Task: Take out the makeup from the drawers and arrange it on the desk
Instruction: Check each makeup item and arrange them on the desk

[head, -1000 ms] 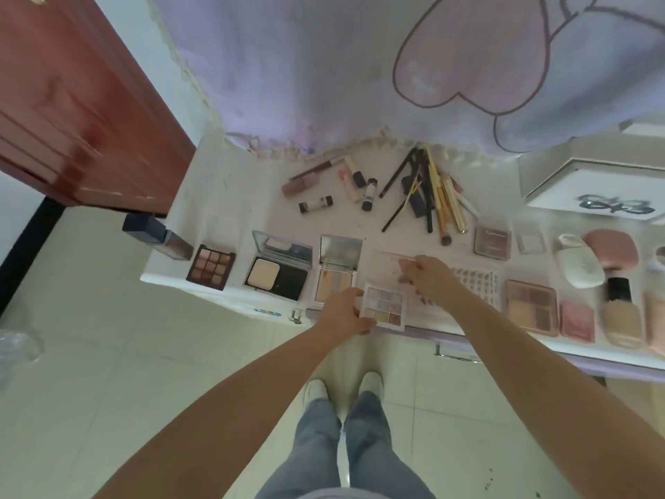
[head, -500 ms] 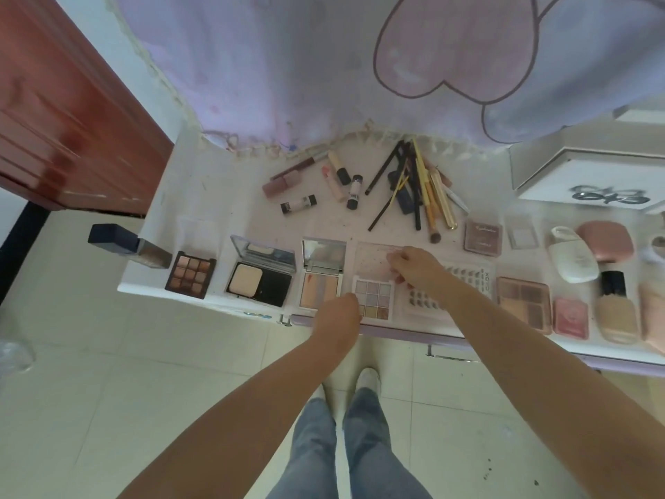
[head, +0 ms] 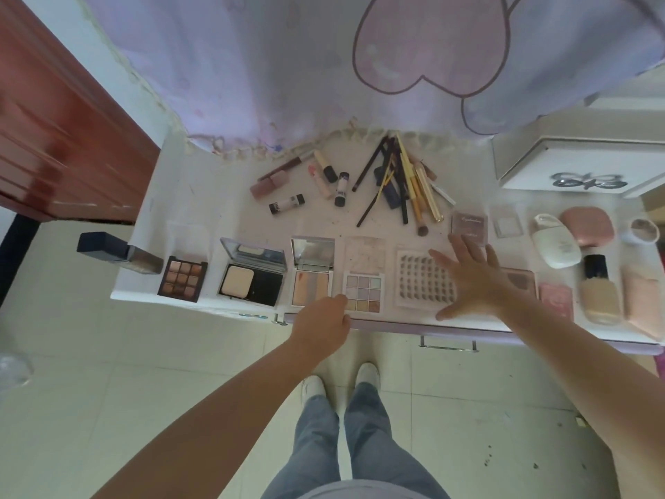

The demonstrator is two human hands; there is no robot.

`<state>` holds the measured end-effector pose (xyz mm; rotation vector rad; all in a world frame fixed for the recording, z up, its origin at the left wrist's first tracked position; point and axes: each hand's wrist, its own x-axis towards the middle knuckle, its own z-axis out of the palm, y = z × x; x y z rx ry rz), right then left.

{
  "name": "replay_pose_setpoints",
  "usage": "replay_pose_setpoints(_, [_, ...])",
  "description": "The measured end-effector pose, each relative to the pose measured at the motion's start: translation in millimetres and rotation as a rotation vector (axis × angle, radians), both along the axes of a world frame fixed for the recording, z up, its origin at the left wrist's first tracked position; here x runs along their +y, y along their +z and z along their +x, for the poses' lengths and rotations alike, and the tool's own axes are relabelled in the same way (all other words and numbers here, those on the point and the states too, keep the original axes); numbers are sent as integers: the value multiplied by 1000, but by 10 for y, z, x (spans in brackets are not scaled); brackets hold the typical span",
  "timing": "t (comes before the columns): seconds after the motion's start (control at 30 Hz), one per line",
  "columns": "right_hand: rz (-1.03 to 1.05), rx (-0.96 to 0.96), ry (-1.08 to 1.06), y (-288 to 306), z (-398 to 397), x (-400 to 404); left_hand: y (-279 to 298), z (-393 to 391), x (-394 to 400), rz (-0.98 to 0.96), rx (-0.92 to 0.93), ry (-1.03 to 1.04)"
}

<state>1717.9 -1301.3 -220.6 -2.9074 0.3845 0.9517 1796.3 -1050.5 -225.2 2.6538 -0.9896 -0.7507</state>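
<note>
In the head view, makeup lies in rows on the white surface (head: 201, 217): a brown palette (head: 182, 279) at the left, then a compact (head: 252, 279), a blush palette (head: 311, 282), a pastel palette (head: 362, 291) and a lash tray (head: 423, 282), with brushes (head: 406, 185) and tubes (head: 316, 181) farther back. The left hand (head: 320, 325) sits at the near edge, touching the pastel palette's near-left corner; its fingers are hidden, so its grasp cannot be told. The right hand (head: 471, 279) is released, fingers spread flat just right of the lash tray.
</note>
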Motion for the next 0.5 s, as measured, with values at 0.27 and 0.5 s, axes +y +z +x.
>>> replay_pose_setpoints(0.27, [-30,-18,105,-103,3,30,212,137,-5,5,78,-43])
replay_pose_setpoints(0.5, [279,-209,-151,558,-77,140,630,382,-272,-302,522,102])
